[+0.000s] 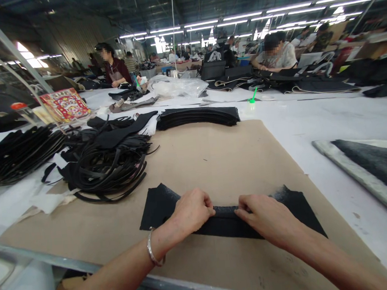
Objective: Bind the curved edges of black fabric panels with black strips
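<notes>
A curved black fabric panel (227,229) lies on the brown paper sheet (215,161) before me. Its inner curved edge looks folded over in the middle, and pale dusty marks show near both upper corners. My left hand (194,211) pinches that edge left of centre; a silver bracelet (150,249) circles the wrist. Right of centre, my right hand (262,211) pinches the same edge with thumb and fingers. A short stretch of the fold shows between the two hands. Fingers and palms cover parts of the panel.
Beyond the paper sits a stack of black curved pieces (198,117). Black strips (111,165) lie heaped at left. A dark, pale-edged board (376,171) lies at right. A small green bottle (252,99) stands on the white table (295,119). Two people work farther back.
</notes>
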`<state>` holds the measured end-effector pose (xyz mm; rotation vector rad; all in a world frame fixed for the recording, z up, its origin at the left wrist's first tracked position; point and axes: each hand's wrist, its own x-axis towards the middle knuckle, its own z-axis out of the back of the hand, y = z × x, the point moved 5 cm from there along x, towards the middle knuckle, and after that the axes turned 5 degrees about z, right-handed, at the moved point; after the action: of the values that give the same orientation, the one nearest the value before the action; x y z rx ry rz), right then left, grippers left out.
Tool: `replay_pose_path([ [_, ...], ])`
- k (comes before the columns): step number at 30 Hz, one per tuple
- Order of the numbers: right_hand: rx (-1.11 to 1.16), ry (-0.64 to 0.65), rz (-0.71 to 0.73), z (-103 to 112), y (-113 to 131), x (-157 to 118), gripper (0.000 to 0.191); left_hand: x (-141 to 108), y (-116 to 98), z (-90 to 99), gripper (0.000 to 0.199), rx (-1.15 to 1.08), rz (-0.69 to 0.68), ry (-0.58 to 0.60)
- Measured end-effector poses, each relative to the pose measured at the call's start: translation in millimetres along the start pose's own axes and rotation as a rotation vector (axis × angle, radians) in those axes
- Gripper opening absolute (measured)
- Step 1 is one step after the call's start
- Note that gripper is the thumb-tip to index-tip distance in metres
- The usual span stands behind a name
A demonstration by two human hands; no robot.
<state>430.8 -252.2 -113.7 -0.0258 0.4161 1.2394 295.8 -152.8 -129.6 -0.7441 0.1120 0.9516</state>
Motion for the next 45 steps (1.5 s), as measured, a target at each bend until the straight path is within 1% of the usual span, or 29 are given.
replay_pose_path([
  [11,-0.005,-0.003,0.009,-3.5,-0.4,2.4,0.024,2.2,0.4,-2.7,0.011,-0.004,0.024,0.002],
  [35,-0.065,0.010,-0.012,-8.5,0.5,6.5,0.021,-0.1,-0.1,-3.5,0.010,0.010,0.003,-0.035],
  [41,-0.101,-0.017,-0.010,-12.2,2.5,2.6,0.018,-2.8,-2.9,-5.7,0.010,0.048,0.022,-0.065],
  [44,-0.118,-0.042,-0.022,-12.4,2.1,-0.6,0.015,-3.4,-2.8,-6.3,0.007,0.059,0.016,-0.077],
  [45,-0.123,-0.051,-0.025,-12.1,1.7,-1.5,0.016,-3.5,-2.2,-6.1,0.010,0.059,0.017,-0.089],
])
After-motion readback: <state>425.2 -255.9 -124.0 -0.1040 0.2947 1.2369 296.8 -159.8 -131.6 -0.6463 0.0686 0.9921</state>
